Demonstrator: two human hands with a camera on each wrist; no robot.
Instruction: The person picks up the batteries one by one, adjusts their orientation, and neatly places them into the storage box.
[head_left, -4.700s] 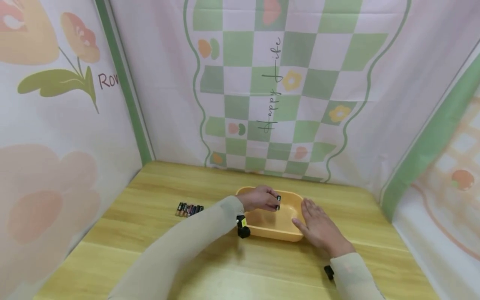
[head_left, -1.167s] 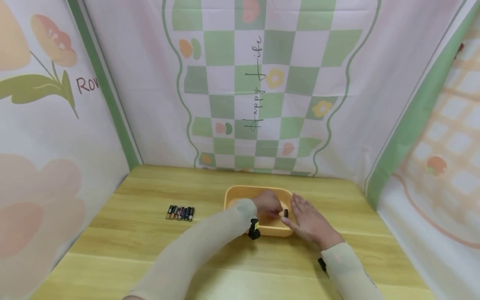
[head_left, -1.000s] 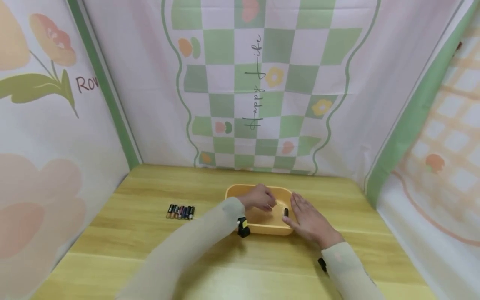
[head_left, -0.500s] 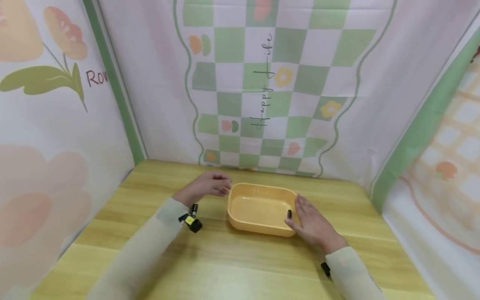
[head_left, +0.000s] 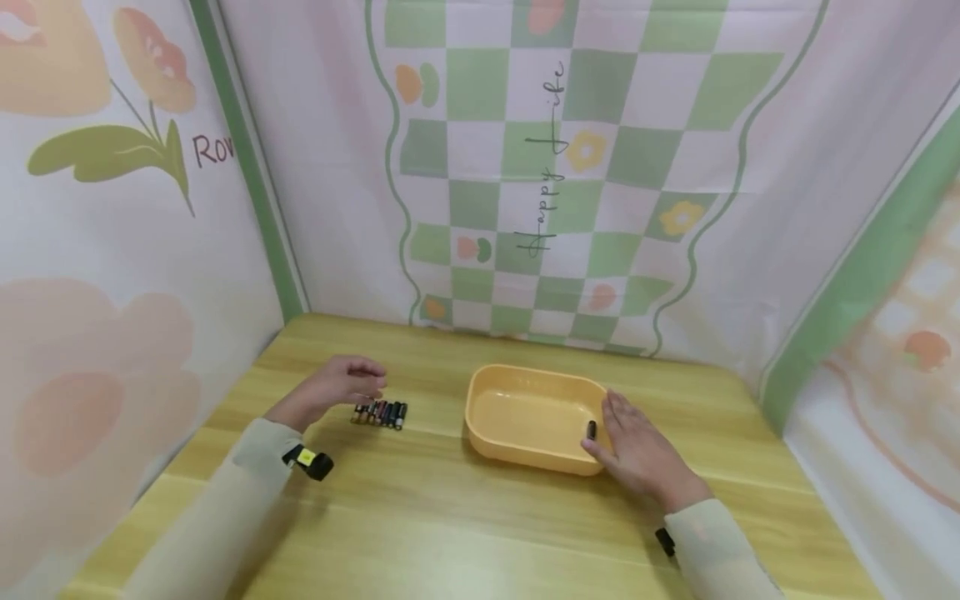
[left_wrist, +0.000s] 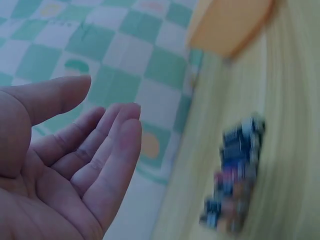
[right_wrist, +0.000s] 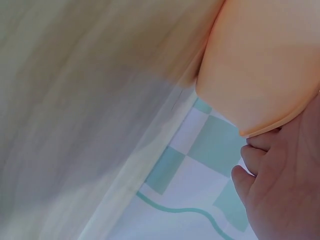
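A row of several batteries (head_left: pixel 386 414) lies side by side on the table; in the left wrist view the batteries (left_wrist: pixel 235 175) are blurred. My left hand (head_left: pixel 337 387) hovers just above the row's left end, fingers relaxed and holding nothing; the left wrist view shows the left hand (left_wrist: pixel 80 160) with thumb and fingers apart. To the right stands a yellow plastic basin (head_left: pixel 525 417) with one dark battery (head_left: pixel 592 430) at its right end. My right hand (head_left: pixel 645 454) rests against the basin's right rim, fingers straight and thumb over the edge. The right wrist view shows the right hand (right_wrist: pixel 285 175) touching that rim.
A wood-grain table (head_left: pixel 450 525) carries everything. Behind it hangs a checkered green and white curtain (head_left: pixel 540 208), with a flower-printed cloth (head_left: pixel 112 333) on the left and another cloth panel (head_left: pixel 900 333) on the right.
My left hand let go of a battery inside the basin, left it there, and moved left to above the battery row. My right hand has stayed at the basin's right rim.
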